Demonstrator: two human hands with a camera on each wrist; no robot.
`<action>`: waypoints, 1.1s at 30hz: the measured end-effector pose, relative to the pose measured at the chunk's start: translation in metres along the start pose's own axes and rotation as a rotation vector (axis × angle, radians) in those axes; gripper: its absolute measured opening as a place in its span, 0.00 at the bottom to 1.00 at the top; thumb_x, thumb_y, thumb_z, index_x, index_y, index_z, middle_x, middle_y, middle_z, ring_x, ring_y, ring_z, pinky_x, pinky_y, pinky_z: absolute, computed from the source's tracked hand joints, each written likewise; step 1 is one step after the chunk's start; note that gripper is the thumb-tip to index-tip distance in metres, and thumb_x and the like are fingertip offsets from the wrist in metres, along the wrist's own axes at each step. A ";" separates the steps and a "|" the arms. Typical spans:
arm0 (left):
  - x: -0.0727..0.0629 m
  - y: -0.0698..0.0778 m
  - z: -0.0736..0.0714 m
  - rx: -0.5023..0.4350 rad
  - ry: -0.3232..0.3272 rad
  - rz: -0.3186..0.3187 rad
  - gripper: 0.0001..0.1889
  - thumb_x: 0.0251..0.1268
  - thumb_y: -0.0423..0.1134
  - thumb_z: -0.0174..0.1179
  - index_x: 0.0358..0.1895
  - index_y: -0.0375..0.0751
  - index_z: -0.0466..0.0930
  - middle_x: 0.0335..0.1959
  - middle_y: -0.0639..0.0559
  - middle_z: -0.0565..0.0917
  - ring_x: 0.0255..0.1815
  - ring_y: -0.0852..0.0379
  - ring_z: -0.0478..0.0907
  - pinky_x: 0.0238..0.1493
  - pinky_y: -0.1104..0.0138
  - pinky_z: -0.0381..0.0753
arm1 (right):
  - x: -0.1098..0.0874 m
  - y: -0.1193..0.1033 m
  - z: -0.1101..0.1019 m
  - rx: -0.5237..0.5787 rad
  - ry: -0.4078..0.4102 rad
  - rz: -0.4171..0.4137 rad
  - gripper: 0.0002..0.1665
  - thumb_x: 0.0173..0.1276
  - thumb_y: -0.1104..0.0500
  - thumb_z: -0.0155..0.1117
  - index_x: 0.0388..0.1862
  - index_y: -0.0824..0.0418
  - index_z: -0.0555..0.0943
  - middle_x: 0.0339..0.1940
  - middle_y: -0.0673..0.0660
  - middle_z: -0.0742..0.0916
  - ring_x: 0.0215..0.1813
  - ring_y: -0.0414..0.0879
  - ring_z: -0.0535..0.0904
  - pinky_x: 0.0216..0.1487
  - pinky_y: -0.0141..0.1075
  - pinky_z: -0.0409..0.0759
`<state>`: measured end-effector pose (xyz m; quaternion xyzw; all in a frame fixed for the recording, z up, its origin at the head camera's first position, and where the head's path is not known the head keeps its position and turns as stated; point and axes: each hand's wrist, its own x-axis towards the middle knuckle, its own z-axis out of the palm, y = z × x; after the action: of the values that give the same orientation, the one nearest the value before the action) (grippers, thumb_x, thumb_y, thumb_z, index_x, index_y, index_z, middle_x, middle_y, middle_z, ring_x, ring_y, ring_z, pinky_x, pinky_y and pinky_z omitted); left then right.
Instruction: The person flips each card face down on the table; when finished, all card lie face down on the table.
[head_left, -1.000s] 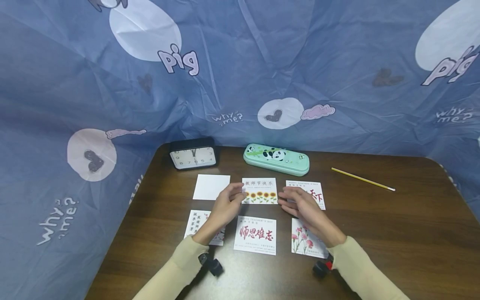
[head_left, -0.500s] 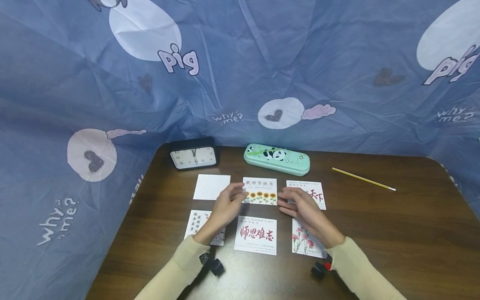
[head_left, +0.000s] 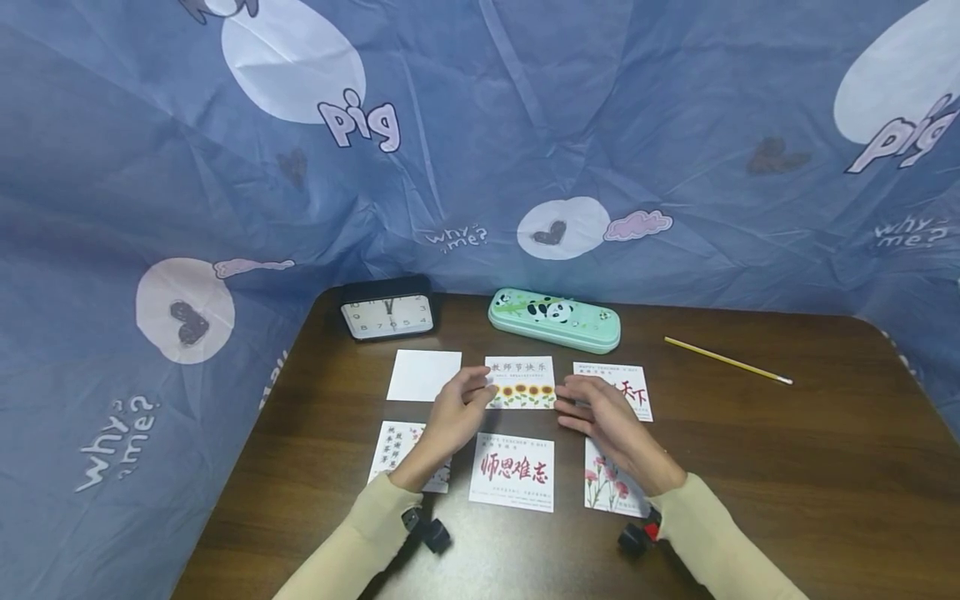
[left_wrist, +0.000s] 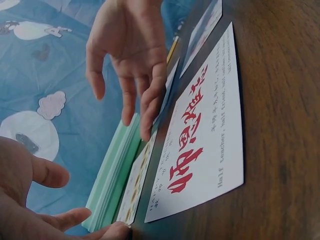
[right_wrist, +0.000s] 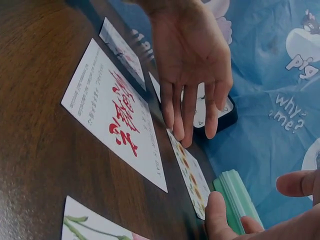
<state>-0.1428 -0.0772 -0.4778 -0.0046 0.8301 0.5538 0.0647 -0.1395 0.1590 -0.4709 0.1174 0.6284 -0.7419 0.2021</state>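
Note:
A sunflower card (head_left: 519,372) lies in the middle of the back row, between my two hands. My left hand (head_left: 454,417) is at its left edge, fingers loosely bent with nothing in them. At the right edge, my right hand (head_left: 615,425) holds nothing, palm facing inward, its fingers loosely extended. Both palms face each other in the wrist views. Nearer the body lies a card with large red characters (head_left: 513,471). My right hand partly hides another red-lettered card (head_left: 636,393) and a pink-flower card (head_left: 606,485). Under my left forearm is a card with black characters (head_left: 390,446).
A blank white card (head_left: 423,373) lies left in the back row. Behind the cards stand a black clock (head_left: 386,310) and a mint panda pencil case (head_left: 553,321). A yellow pencil (head_left: 727,360) lies at right. A blue printed cloth (head_left: 480,150) hangs behind the table (head_left: 787,467).

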 end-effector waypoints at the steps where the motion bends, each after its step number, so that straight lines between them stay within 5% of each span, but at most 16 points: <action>1: 0.000 0.000 0.000 -0.002 0.001 -0.003 0.23 0.76 0.41 0.57 0.69 0.37 0.75 0.66 0.33 0.81 0.67 0.37 0.81 0.69 0.46 0.81 | 0.000 0.000 0.000 -0.005 -0.001 -0.001 0.30 0.87 0.54 0.39 0.79 0.69 0.59 0.78 0.73 0.70 0.62 0.47 0.83 0.63 0.36 0.85; 7: -0.001 0.001 -0.001 -0.012 -0.002 -0.014 0.23 0.76 0.41 0.57 0.69 0.37 0.75 0.66 0.34 0.82 0.68 0.37 0.80 0.70 0.46 0.80 | -0.001 -0.001 0.001 -0.007 0.013 -0.004 0.29 0.87 0.54 0.39 0.78 0.71 0.59 0.77 0.74 0.71 0.65 0.50 0.82 0.64 0.37 0.85; 17: 0.000 0.001 -0.001 -0.001 -0.014 -0.007 0.23 0.77 0.42 0.57 0.69 0.37 0.75 0.67 0.33 0.81 0.68 0.37 0.80 0.70 0.47 0.80 | 0.000 -0.003 0.000 0.022 0.028 -0.006 0.29 0.87 0.55 0.40 0.78 0.69 0.59 0.73 0.70 0.76 0.54 0.42 0.86 0.57 0.33 0.87; 21: 0.000 0.004 -0.002 0.047 -0.039 0.002 0.25 0.79 0.47 0.56 0.71 0.39 0.74 0.69 0.33 0.79 0.69 0.37 0.79 0.70 0.46 0.79 | 0.001 -0.005 0.000 0.023 -0.006 -0.013 0.29 0.87 0.55 0.40 0.79 0.68 0.58 0.71 0.68 0.78 0.50 0.40 0.87 0.56 0.32 0.87; 28: -0.003 0.014 0.003 0.146 -0.090 0.003 0.38 0.74 0.63 0.57 0.75 0.39 0.69 0.70 0.32 0.78 0.70 0.36 0.78 0.70 0.44 0.78 | 0.013 -0.001 0.009 0.013 -0.039 -0.018 0.27 0.84 0.62 0.44 0.77 0.71 0.61 0.51 0.55 0.83 0.40 0.37 0.87 0.48 0.29 0.89; 33: -0.004 0.020 0.008 0.202 -0.111 0.025 0.44 0.69 0.67 0.59 0.76 0.38 0.67 0.67 0.32 0.79 0.64 0.39 0.80 0.63 0.46 0.81 | 0.017 0.002 0.016 -0.010 -0.056 -0.007 0.29 0.83 0.61 0.48 0.78 0.71 0.62 0.54 0.57 0.83 0.39 0.37 0.87 0.46 0.28 0.89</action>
<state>-0.1400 -0.0629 -0.4621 0.0428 0.8768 0.4675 0.1038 -0.1528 0.1402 -0.4768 0.0934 0.6266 -0.7426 0.2174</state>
